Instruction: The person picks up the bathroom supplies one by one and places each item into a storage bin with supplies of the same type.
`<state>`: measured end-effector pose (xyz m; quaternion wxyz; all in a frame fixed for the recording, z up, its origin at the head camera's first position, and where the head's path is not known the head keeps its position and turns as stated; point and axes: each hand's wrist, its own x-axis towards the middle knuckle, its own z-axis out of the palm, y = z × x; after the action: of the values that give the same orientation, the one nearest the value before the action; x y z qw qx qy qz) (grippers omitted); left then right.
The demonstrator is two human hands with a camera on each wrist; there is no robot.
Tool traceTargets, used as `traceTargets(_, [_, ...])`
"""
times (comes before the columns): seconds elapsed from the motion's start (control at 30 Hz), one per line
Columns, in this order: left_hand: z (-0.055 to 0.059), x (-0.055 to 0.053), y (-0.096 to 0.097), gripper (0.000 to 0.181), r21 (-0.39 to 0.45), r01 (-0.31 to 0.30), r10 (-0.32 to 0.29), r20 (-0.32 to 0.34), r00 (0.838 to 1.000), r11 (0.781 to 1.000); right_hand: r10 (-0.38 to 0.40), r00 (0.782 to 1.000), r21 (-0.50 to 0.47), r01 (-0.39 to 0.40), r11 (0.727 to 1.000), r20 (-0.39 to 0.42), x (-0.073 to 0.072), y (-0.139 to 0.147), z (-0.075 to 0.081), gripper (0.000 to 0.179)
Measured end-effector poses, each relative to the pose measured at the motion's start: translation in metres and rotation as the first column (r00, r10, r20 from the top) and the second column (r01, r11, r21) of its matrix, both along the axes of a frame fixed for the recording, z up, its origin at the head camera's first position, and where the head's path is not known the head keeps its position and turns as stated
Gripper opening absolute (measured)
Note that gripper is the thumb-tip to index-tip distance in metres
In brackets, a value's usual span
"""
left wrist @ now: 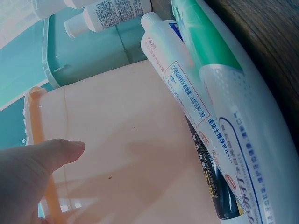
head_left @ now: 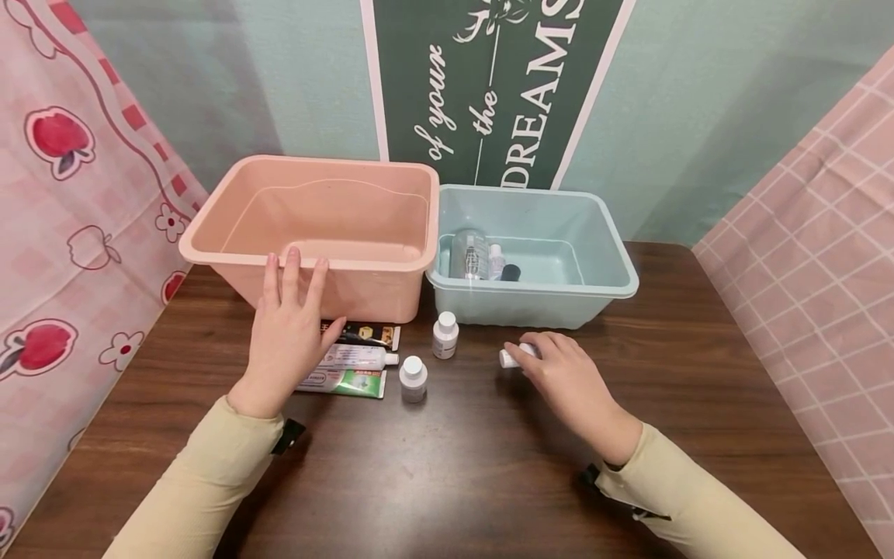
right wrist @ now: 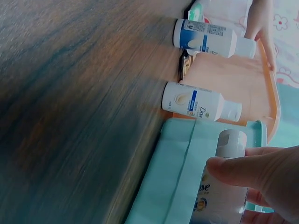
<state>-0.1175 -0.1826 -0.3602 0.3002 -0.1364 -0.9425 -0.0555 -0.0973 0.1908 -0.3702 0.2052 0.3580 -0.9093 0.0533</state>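
My right hand (head_left: 569,380) grips a small white bottle (right wrist: 222,196) near its cap, in front of the pale blue bin (head_left: 531,303). The bottle lies tilted in the head view, its white end pointing left. At the pink bin (head_left: 380,295), my left hand (head_left: 282,334) rests its straight fingers over the front rim. Beneath that hand lie a black tube (head_left: 377,335), a white toothpaste tube (head_left: 359,357) and a green and white tube (head_left: 363,383), partly hidden by it. Two more white bottles stand upright between the hands, one farther back (head_left: 445,338), one nearer (head_left: 414,382).
Inside the blue bin are a clear bottle (head_left: 469,256), a small white bottle (head_left: 496,262) and a dark-capped item (head_left: 511,273). Both bins stand side by side at the back of the brown wooden table (head_left: 461,481). Curtains (head_left: 803,217) hang around it.
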Motion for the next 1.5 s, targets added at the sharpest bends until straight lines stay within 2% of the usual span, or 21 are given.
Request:
traceTargets(0.37, [0.0, 0.0, 0.001, 0.087, 0.008, -0.013, 0.013, 0.023, 1.0, 1.0, -0.023, 1.0, 0.002, 0.023, 1.0, 0.008, 0.0, 0.008, 0.002, 0.041])
traceTargets(1.5, [-0.003, -0.002, -0.001, 0.087, 0.005, 0.0, 0.0, -0.021, 1.0, 1.0, -0.097, 0.995, -0.02, 0.097, 0.995, 0.026, 0.001, 0.032, 0.005, 0.046])
